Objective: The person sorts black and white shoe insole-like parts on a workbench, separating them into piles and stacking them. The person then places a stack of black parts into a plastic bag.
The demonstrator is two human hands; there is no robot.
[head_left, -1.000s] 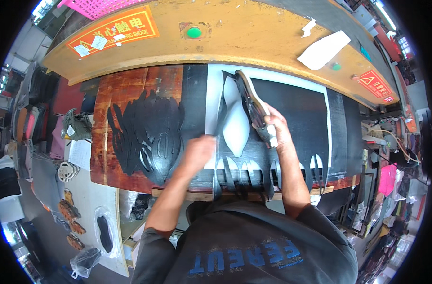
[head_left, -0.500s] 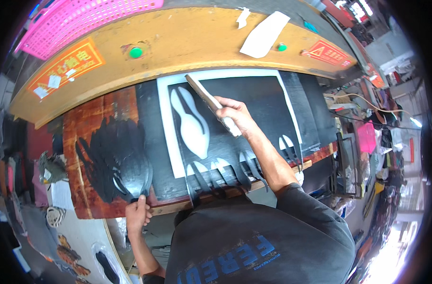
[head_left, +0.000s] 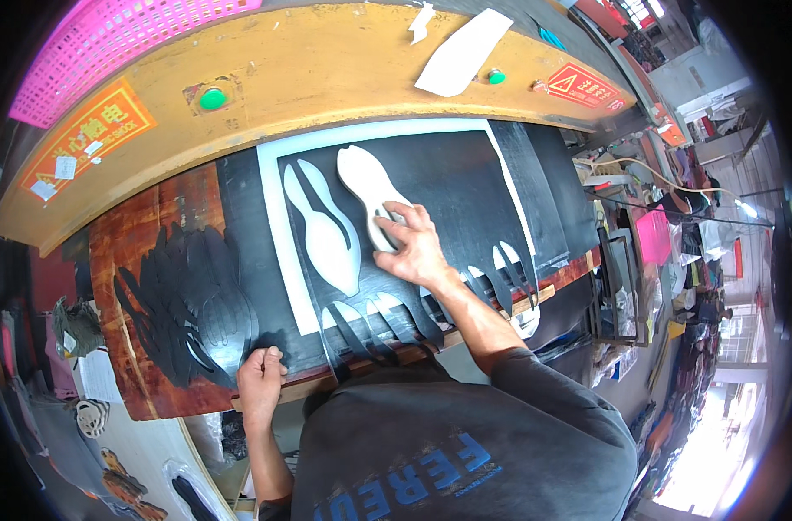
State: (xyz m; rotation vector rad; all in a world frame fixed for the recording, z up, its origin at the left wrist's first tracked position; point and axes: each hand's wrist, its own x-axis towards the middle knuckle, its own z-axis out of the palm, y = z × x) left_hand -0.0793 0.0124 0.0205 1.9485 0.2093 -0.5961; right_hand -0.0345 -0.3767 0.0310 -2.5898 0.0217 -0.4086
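My right hand has its thumb and fingers on the lower half of a white-faced, sole-shaped cutting die, which lies flat on a black sheet. Just left of the die, sole-shaped cut-outs in the sheet show white beneath. Along the near edge, more cut gaps leave narrow black strips. My left hand is closed, with its fingers curled at the table's front edge. Beside it sits a heap of black sole-shaped pieces. Nothing shows in that hand.
A yellow machine beam with green buttons spans the far side of the table. White paper lies on it. A pink basket stands at the far left. Reddish worn board shows under the heap. At the right is a metal frame.
My right hand has turned the cutting die from on edge to flat on the sheet, beside the cut-out. My left hand has come off the heap's near edge. The view has shifted slightly.
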